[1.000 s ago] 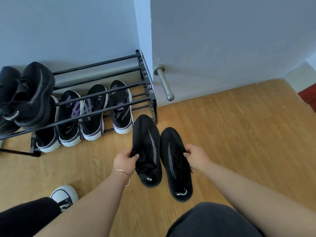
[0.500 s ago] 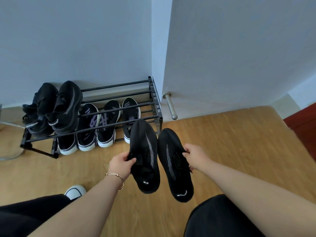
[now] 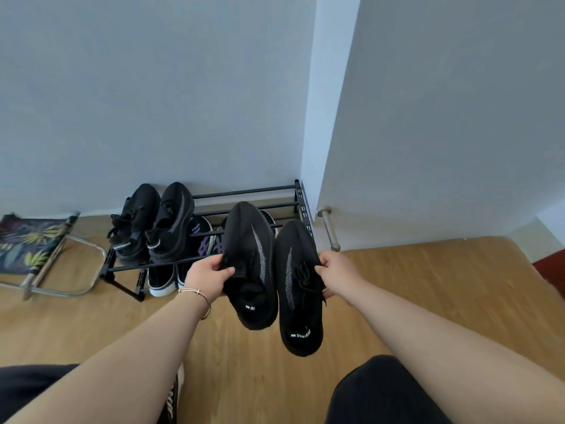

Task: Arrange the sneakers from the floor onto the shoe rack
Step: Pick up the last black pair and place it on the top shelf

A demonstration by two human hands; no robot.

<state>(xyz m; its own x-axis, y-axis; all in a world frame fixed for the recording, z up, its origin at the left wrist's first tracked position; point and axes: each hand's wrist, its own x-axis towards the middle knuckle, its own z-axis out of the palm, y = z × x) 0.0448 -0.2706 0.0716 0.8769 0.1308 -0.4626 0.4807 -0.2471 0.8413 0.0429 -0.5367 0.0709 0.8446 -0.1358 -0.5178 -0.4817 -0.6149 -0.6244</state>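
Note:
My left hand (image 3: 208, 275) grips one black knit sneaker (image 3: 250, 264) by its collar. My right hand (image 3: 339, 270) holds its twin, the right black sneaker (image 3: 298, 289), by the laces side. Both shoes hang above the wooden floor, toes pointing at the black metal shoe rack (image 3: 260, 191) against the wall. The left shoe's toe overlaps the right half of the rack's top tier. A matching black pair (image 3: 153, 224) sits on the top tier's left end. White-soled sneakers with purple marks (image 3: 201, 240) stand on the lower tier, partly hidden.
A folding stool with a leaf-print seat (image 3: 33, 246) stands left of the rack. A white door with a metal doorstop bar (image 3: 331, 231) is right of the rack. My knees in dark trousers and a white-toed shoe (image 3: 174, 399) fill the bottom edge.
Both hands have lifted the black pair off the floor and carried it up and forward toward the rack's top tier. The view has tilted up, showing more wall and the stool.

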